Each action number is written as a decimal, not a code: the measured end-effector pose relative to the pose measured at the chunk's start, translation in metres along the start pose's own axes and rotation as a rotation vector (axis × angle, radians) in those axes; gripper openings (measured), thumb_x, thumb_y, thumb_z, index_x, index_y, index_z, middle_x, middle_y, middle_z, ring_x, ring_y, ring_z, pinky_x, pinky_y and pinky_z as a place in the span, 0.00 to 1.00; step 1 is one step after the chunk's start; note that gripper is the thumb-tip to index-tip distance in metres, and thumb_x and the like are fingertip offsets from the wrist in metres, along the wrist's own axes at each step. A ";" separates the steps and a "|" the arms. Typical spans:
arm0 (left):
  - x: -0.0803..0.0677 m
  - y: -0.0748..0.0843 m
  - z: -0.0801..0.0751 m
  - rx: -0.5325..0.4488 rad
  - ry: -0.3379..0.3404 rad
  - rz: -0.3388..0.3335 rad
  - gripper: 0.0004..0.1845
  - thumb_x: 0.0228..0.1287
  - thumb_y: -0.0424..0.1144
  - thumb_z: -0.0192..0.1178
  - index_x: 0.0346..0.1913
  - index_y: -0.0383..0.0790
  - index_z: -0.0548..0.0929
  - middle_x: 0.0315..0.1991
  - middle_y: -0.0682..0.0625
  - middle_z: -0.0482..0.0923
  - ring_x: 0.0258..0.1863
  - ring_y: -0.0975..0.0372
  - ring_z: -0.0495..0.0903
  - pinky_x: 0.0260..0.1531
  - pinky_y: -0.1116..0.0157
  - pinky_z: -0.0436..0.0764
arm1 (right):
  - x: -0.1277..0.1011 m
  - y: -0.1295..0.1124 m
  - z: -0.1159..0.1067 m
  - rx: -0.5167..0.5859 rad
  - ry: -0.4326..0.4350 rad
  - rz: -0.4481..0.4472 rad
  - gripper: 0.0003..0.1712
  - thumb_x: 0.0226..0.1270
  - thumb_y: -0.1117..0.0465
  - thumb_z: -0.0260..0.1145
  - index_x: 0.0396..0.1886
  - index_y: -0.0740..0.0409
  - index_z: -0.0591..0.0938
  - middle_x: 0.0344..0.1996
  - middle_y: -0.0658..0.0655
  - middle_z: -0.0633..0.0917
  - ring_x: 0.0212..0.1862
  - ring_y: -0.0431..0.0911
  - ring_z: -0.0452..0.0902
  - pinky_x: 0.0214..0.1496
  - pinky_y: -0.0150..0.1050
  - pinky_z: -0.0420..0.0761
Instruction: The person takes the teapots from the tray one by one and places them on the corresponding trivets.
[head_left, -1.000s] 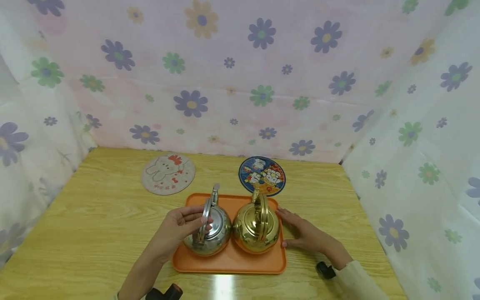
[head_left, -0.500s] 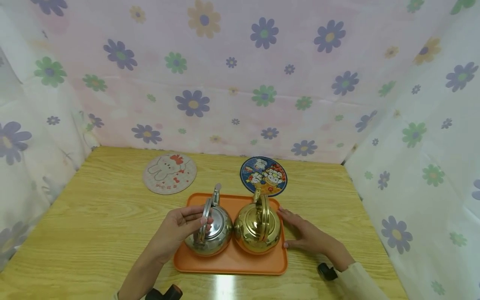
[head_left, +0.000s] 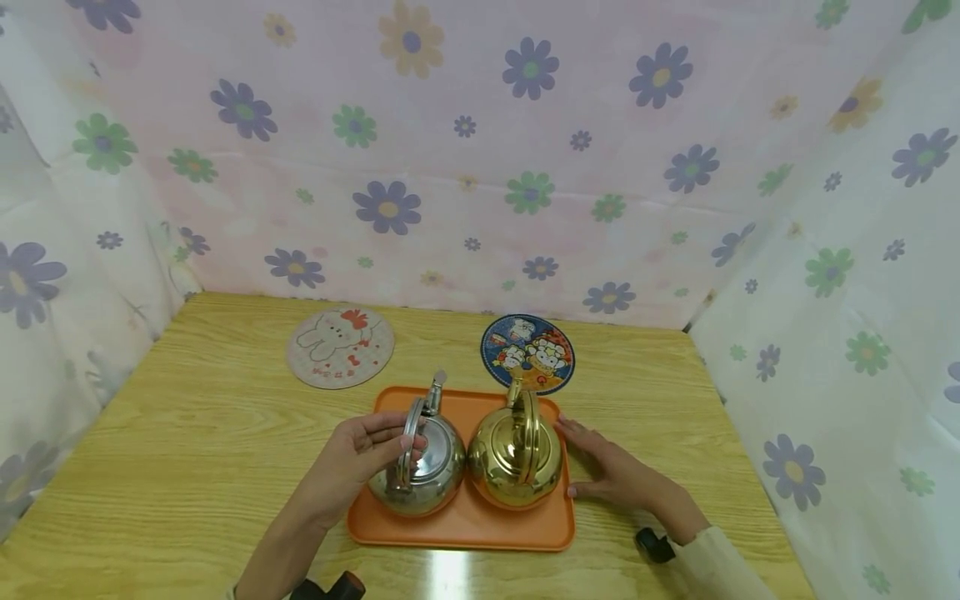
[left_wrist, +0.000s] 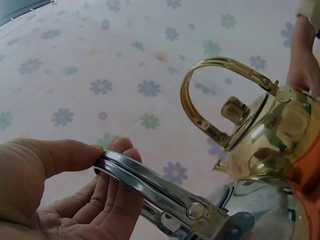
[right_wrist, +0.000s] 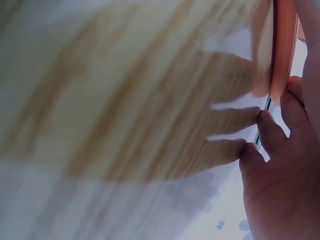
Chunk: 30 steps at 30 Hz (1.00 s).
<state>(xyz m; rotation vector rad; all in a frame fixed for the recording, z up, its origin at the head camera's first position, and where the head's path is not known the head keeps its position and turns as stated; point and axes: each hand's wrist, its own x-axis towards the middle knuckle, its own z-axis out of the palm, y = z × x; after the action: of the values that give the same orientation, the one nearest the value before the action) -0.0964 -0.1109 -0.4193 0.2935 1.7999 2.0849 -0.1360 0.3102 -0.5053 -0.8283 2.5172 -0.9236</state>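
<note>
Steel and brass catch the light: a silver kettle (head_left: 417, 467) and a gold kettle (head_left: 514, 454) sit side by side, touching, on an orange tray (head_left: 463, 527) at the near middle of the table (head_left: 187, 450). The left hand (head_left: 352, 458) curls its fingers and thumb round the silver kettle's raised handle (left_wrist: 150, 187), a grip suited to lifting. The right hand (head_left: 611, 475) lies flat with straight fingers against the tray's right edge, seemingly to steady it. Farther back lie a pink bunny mat (head_left: 340, 346) and a blue cartoon mat (head_left: 527, 352).
</note>
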 end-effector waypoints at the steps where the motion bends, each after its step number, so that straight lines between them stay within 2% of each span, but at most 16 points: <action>1: 0.000 0.000 0.000 0.001 -0.004 0.003 0.28 0.77 0.34 0.57 0.66 0.13 0.65 0.46 0.46 0.86 0.48 0.63 0.86 0.52 0.70 0.83 | 0.000 0.000 0.000 0.003 0.002 0.001 0.55 0.63 0.42 0.73 0.83 0.49 0.56 0.82 0.57 0.52 0.81 0.61 0.46 0.77 0.69 0.47; 5: -0.002 0.002 0.002 0.003 -0.010 0.021 0.27 0.77 0.34 0.56 0.66 0.13 0.65 0.45 0.49 0.85 0.47 0.64 0.85 0.51 0.69 0.84 | -0.001 0.001 0.001 0.005 0.002 0.003 0.55 0.63 0.43 0.73 0.83 0.49 0.56 0.82 0.57 0.52 0.81 0.61 0.46 0.77 0.68 0.46; 8: -0.004 0.004 0.003 -0.008 -0.020 0.037 0.26 0.76 0.32 0.57 0.65 0.13 0.66 0.46 0.47 0.84 0.46 0.63 0.86 0.50 0.68 0.85 | -0.002 0.002 0.002 0.000 -0.003 0.006 0.55 0.64 0.42 0.72 0.83 0.48 0.55 0.82 0.57 0.52 0.81 0.61 0.46 0.77 0.68 0.46; 12: -0.005 0.004 0.002 -0.036 -0.056 0.056 0.26 0.73 0.30 0.61 0.63 0.13 0.67 0.47 0.43 0.84 0.46 0.59 0.87 0.48 0.66 0.86 | -0.002 0.004 0.003 -0.011 0.001 -0.004 0.55 0.64 0.41 0.72 0.83 0.48 0.55 0.82 0.57 0.52 0.81 0.61 0.46 0.77 0.68 0.46; 18: -0.006 0.004 0.002 -0.075 -0.098 0.068 0.27 0.71 0.29 0.62 0.63 0.12 0.66 0.46 0.46 0.85 0.44 0.62 0.87 0.47 0.65 0.87 | 0.000 0.008 0.004 -0.001 0.017 -0.030 0.54 0.63 0.42 0.73 0.83 0.49 0.56 0.82 0.57 0.53 0.81 0.61 0.46 0.77 0.70 0.45; 30: -0.016 0.016 0.011 -0.055 -0.070 0.055 0.30 0.71 0.30 0.63 0.67 0.14 0.65 0.49 0.42 0.83 0.47 0.57 0.87 0.50 0.64 0.86 | 0.000 0.007 0.003 -0.020 0.004 -0.033 0.54 0.64 0.41 0.72 0.83 0.49 0.56 0.82 0.58 0.53 0.81 0.62 0.47 0.76 0.71 0.47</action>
<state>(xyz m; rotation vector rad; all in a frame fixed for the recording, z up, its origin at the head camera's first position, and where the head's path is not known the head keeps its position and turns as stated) -0.0796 -0.1094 -0.4003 0.4006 1.7091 2.1306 -0.1377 0.3132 -0.5121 -0.8779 2.5271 -0.9129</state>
